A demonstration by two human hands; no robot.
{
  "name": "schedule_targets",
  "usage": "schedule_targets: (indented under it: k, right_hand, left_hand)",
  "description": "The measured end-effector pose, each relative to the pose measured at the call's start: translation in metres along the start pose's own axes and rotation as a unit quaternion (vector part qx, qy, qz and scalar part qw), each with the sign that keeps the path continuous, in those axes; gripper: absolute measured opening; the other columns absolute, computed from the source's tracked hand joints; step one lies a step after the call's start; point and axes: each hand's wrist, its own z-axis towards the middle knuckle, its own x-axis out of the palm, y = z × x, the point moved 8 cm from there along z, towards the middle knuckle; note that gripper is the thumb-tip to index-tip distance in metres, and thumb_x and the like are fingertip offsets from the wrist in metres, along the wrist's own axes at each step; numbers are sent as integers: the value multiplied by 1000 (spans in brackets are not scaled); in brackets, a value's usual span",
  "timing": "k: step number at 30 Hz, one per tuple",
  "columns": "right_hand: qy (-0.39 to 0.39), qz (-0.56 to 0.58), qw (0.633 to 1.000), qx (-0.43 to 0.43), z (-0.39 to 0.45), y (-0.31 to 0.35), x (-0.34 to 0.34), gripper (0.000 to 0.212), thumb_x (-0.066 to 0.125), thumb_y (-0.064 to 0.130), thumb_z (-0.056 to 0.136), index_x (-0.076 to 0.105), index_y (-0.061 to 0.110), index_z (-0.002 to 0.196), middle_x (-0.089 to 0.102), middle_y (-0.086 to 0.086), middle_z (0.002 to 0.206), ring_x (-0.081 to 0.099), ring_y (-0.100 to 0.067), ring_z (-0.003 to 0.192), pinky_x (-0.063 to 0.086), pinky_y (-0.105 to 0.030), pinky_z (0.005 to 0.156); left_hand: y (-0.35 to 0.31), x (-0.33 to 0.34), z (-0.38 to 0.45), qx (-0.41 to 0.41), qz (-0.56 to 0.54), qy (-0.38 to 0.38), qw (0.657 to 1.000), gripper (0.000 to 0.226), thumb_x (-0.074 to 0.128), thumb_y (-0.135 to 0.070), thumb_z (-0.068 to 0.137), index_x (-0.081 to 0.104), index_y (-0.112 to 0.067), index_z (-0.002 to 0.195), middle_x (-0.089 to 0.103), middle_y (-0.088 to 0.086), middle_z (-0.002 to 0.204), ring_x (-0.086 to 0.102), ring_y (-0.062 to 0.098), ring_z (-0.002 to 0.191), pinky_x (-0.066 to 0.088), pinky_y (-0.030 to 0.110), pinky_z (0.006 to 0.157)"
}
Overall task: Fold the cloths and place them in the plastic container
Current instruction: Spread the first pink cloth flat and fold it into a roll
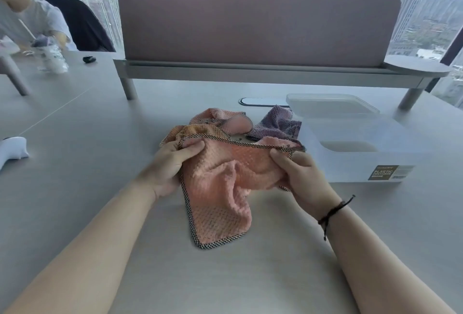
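Note:
A pink waffle cloth (220,196) with a dark checkered border hangs between both hands over the table's middle. My left hand (172,163) pinches its upper left edge and my right hand (300,173) grips its upper right edge; the lower corner rests on the table. Behind it lie another pink cloth (225,120) and a purple cloth (278,123), both crumpled. The frosted plastic container (355,160) stands just right of the cloths, open, with nothing visible inside. Its lid (330,104) leans behind it.
A pink desk divider (258,28) on a raised shelf runs across the back. A white object (12,150) lies at the left edge. Another person sits at the far left with a bottle (53,56) and a small black item (89,59).

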Motion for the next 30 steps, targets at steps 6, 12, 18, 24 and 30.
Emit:
schedule_targets:
  k: [6, 12, 18, 24, 30]
  right_hand:
    - [316, 331, 889, 28, -53, 33, 18, 42, 48, 30, 103, 63, -4, 122, 69, -18, 117, 63, -34, 109, 46, -41, 102]
    - [112, 50, 981, 149, -31, 0, -1, 41, 61, 33, 92, 58, -6, 82, 41, -6, 37, 35, -16, 21, 25, -14, 27]
    - [-17, -320, 946, -39, -10, -6, -3, 30, 68, 19, 90, 56, 14, 63, 42, 11, 52, 35, -4, 47, 30, -19, 47]
    - [-99, -383, 914, -89, 0, -4, -16, 8, 72, 19, 86, 76, 25, 83, 73, 13, 84, 55, 3, 68, 46, -20, 70]
    - [-126, -429, 888, -107, 10, 3, -17, 17, 74, 15, 82, 79, 22, 97, 75, 11, 106, 63, -2, 102, 45, -19, 91]
  left_hand:
    - [-24, 50, -42, -86, -155, 292, 940, 26, 53, -8, 99, 66, 14, 106, 72, 27, 101, 74, 32, 94, 59, 38, 86]
    - [5, 9, -19, -125, 32, 104, 986, 32, 83, -26, 72, 75, 1, 87, 75, 14, 80, 73, 19, 65, 59, 26, 60]
    - [11, -28, -7, -39, 354, 1, 934, 9, 70, -16, 90, 79, -14, 92, 78, -2, 94, 71, 14, 89, 51, 31, 88]
    - [6, -36, -16, -10, 387, 20, 922, 12, 69, -13, 92, 79, -17, 98, 78, 4, 99, 72, 18, 95, 55, 39, 91]
    - [5, -19, -28, -15, 359, 80, 930, 18, 68, -6, 91, 79, -19, 98, 78, -11, 88, 68, 0, 83, 48, 12, 75]
